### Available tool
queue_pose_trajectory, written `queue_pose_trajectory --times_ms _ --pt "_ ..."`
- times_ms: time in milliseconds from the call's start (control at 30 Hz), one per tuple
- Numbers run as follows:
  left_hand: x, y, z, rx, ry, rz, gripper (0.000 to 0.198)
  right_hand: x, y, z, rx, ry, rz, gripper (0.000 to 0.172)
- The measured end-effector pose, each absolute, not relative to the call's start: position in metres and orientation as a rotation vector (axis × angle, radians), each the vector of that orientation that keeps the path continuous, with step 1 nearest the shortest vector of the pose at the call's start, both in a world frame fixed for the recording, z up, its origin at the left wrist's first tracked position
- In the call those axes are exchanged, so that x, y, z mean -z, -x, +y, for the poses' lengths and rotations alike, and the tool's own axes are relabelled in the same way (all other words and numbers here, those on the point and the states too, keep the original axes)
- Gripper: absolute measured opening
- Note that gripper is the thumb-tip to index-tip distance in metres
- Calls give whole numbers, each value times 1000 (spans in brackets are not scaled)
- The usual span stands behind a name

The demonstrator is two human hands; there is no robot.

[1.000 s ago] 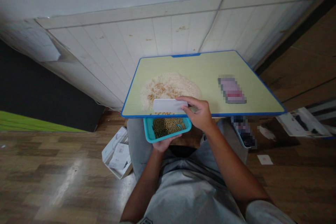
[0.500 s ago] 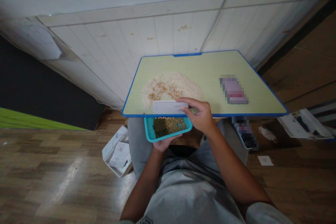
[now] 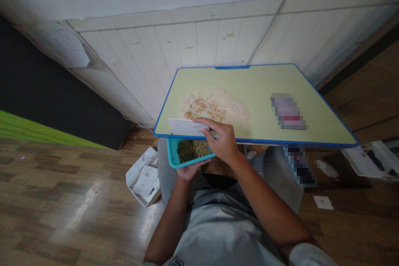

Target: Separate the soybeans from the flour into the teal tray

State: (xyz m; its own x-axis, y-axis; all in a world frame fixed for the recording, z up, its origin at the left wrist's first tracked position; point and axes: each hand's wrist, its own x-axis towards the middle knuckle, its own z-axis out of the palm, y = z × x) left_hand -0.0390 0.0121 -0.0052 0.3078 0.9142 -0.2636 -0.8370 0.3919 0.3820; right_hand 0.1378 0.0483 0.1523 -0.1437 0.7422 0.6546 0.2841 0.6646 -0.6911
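Note:
My right hand [image 3: 222, 139] pinches a flat white card [image 3: 184, 127] that stands on edge near the front rim of the pale green table [image 3: 262, 79]. Just under that rim, my left hand [image 3: 190, 170] holds a turquoise tray [image 3: 173, 158] from below. Dark green beans [image 3: 185, 150] lie in the tray's left part and yellowish beans [image 3: 202, 148] beside them. Behind the card spreads a patch of pale grains [image 3: 232, 104], with orange-yellow kernels [image 3: 199, 106] scattered over its left half.
A blurred pinkish object [image 3: 288, 111] lies on the table's right side. On the floor, an open white box [image 3: 145, 185] stands left of my legs. At the right are a white paper [image 3: 323, 203] and another blurred object [image 3: 301, 166].
My right hand and the card have moved left along the table's front edge. The tray has shifted slightly left relative to the table. The camera view has shifted a little.

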Motion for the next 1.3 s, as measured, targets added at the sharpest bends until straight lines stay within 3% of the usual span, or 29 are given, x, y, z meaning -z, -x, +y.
queue_pose_trajectory --times_ms 367,733,1300 --pt "3 63 11 -1186 -179 544 79 -156 -109 60 -608 888 -1913 50" --pt "15 62 13 -1138 -207 407 76 -141 -186 35 -337 1037 -1502 34" --pt "22 21 9 -1002 -134 153 73 -143 -193 59 -399 1162 -1503 46"
